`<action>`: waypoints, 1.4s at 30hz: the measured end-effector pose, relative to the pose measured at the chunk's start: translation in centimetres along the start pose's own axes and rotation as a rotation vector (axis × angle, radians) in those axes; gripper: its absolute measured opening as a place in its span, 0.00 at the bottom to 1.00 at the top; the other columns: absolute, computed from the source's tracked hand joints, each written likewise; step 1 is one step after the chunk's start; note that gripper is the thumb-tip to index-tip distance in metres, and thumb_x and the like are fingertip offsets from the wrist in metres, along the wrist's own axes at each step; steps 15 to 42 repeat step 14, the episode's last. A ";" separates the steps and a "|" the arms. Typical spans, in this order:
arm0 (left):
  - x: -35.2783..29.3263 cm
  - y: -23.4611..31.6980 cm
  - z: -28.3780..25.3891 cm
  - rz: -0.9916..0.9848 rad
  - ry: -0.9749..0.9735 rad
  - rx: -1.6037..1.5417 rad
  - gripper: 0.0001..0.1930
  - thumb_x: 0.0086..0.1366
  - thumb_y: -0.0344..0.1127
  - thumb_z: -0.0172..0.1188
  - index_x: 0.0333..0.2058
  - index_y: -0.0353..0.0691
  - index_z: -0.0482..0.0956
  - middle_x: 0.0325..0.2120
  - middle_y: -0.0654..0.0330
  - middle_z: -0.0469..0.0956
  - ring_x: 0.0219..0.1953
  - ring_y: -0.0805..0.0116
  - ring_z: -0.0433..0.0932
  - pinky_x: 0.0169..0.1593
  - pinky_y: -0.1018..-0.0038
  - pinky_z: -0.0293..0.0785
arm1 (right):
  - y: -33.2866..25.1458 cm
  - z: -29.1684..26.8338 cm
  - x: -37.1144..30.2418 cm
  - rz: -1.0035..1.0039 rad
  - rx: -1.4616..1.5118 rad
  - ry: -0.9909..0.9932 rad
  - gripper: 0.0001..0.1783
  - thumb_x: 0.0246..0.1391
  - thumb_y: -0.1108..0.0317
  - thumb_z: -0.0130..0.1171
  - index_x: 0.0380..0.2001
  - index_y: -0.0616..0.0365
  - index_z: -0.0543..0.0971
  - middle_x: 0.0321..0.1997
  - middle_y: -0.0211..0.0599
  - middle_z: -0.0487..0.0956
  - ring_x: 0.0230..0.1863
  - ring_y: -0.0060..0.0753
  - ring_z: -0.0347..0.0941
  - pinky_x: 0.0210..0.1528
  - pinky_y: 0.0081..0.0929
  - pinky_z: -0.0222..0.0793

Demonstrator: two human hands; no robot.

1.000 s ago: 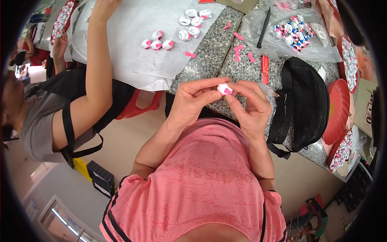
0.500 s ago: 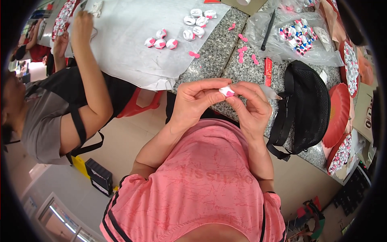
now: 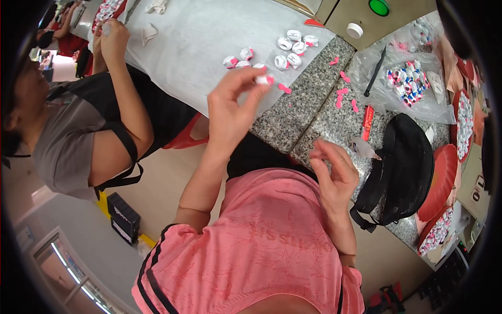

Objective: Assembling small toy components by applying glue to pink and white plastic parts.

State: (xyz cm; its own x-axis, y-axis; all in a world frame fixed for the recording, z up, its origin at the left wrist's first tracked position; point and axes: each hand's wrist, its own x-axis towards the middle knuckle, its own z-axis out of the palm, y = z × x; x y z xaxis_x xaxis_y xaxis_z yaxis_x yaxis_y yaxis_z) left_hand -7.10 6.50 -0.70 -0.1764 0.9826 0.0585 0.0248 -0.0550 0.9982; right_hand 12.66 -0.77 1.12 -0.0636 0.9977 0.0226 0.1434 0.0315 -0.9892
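My left hand (image 3: 230, 112) is raised over the edge of the white sheet (image 3: 183, 52). Between its thumb and fingertips it pinches a small round white piece with a pink patch (image 3: 264, 80). Just beyond it, on the sheet, lies a small group of similar white-and-pink pieces (image 3: 246, 54). Farther right sits another cluster of white pieces (image 3: 294, 35). My right hand (image 3: 335, 175) hovers over the granite table's front edge, fingers loosely curled and apart, nothing seen in it. Small pink bow-shaped pieces (image 3: 342, 91) are scattered on the granite (image 3: 293, 115) beyond it.
On the right are a black mesh pouch (image 3: 408, 167), a red strip (image 3: 367, 123), a translucent bottle (image 3: 363, 147), a black stick (image 3: 375, 73), a plastic bag of coloured pieces (image 3: 405, 83) and a red tray (image 3: 438, 183). A co-worker (image 3: 78, 136) sits at the left.
My hands have parted. The left carries the white-and-pink piece away from the right hand, toward the sheet; the right has let go and dropped slightly nearer me. The view has shifted.
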 end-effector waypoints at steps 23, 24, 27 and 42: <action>4.6 -1.1 -0.1 0.567 0.113 0.932 0.12 0.48 0.35 0.63 0.35 0.44 0.79 0.37 0.64 0.76 0.44 0.61 0.66 0.47 0.64 0.56 | 0.8 -5.2 -3.7 0.068 -0.213 0.333 0.09 0.51 0.76 0.53 0.36 0.68 0.76 0.34 0.38 0.74 0.29 0.22 0.70 0.31 0.16 0.65; 4.6 -1.1 -0.1 0.567 0.113 0.932 0.12 0.48 0.35 0.63 0.35 0.44 0.79 0.37 0.64 0.76 0.44 0.61 0.66 0.47 0.64 0.56 | 0.8 -5.2 -3.7 0.068 -0.213 0.333 0.09 0.51 0.76 0.53 0.36 0.68 0.76 0.34 0.38 0.74 0.29 0.22 0.70 0.31 0.16 0.65; 4.6 -1.1 -0.1 0.567 0.113 0.932 0.12 0.48 0.35 0.63 0.35 0.44 0.79 0.37 0.64 0.76 0.44 0.61 0.66 0.47 0.64 0.56 | 0.8 -5.2 -3.7 0.068 -0.213 0.333 0.09 0.51 0.76 0.53 0.36 0.68 0.76 0.34 0.38 0.74 0.29 0.22 0.70 0.31 0.16 0.65; 4.6 -1.1 -0.1 0.567 0.113 0.932 0.12 0.48 0.35 0.63 0.35 0.44 0.79 0.37 0.64 0.76 0.44 0.61 0.66 0.47 0.64 0.56 | 0.8 -5.2 -3.7 0.068 -0.213 0.333 0.09 0.51 0.76 0.53 0.36 0.68 0.76 0.34 0.38 0.74 0.29 0.22 0.70 0.31 0.16 0.65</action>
